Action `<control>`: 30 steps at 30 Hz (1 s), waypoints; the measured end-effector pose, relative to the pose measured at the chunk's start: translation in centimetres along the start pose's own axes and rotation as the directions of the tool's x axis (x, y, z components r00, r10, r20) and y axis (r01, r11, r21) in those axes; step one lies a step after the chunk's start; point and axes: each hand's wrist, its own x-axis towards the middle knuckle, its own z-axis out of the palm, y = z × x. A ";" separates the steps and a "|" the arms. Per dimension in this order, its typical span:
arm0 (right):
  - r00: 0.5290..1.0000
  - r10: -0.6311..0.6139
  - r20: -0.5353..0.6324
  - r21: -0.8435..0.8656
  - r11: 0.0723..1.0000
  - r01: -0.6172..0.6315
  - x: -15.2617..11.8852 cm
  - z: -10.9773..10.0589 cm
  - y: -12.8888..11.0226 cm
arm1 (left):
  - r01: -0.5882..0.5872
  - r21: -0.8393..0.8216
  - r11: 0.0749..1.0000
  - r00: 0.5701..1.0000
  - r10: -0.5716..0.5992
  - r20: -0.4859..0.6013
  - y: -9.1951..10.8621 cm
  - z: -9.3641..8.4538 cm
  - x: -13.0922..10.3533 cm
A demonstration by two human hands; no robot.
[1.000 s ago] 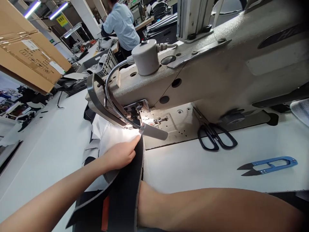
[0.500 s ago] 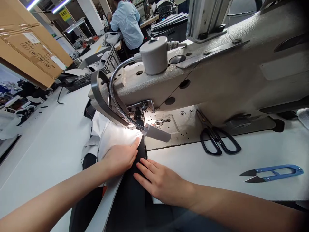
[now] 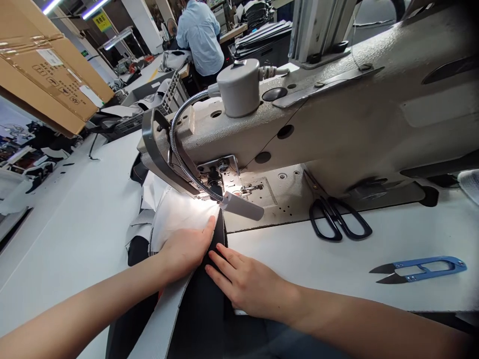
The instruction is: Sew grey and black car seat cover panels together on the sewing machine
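Observation:
My left hand point(image 3: 186, 249) is closed on the edge of a white fabric piece point(image 3: 179, 214), its thumb on top and pointing toward the needle; the other fingertips are mostly hidden. Under the white piece runs black fabric point(image 3: 200, 304), which hangs toward me. My right hand point(image 3: 249, 284) lies flat on the black fabric's right side, fingers stretched out and slightly apart. Both layers lead up to the presser foot area of a sewing machine point(image 3: 209, 144). A small lamp point(image 3: 243, 206) on a bendy metal neck lights that spot and partly covers it.
Black-handled scissors point(image 3: 339, 219) lie partly on the machine's metal bed. Blue thread snips point(image 3: 419, 269) rest on the white table point(image 3: 299, 264) to the right. Back left are a cardboard box point(image 3: 56, 70) and a grey crate point(image 3: 174, 92). A person point(image 3: 200, 37) sits farther back.
My left hand has slid slightly back toward me, and its fingers show less beside the white fabric's edge. My right hand has shifted a little left. The fabric by the needle looks nearly the same.

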 end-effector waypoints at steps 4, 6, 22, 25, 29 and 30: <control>0.992 0.028 0.121 0.073 0.997 -0.037 0.4 -0.6 -0.5 | -0.048 -0.035 0.998 0.998 0.047 -0.042 0.4 0.0 -0.3; 0.992 0.039 0.117 0.074 0.996 -0.048 0.4 -0.7 -0.7 | -0.026 0.028 0.999 0.999 0.027 -0.018 0.9 0.0 -0.3; 0.994 0.040 -0.101 -0.128 0.990 -0.053 0.9 0.7 -0.5 | -0.028 -0.319 0.947 0.997 0.004 -0.077 0.2 -1.7 1.1; 0.994 -0.003 -0.105 -0.182 0.983 -0.016 1.5 1.1 0.4 | -0.039 -0.263 0.964 0.991 0.004 -0.133 0.3 -2.0 2.1; 0.995 -0.037 -0.090 -0.221 0.975 0.016 2.4 1.5 1.4 | -0.088 -0.204 0.975 0.964 0.032 -0.265 -0.1 -2.2 2.9; 0.995 -0.040 -0.088 -0.229 0.973 0.019 2.6 1.5 1.5 | -0.098 -0.199 0.975 0.956 0.036 -0.292 -0.2 -2.3 2.9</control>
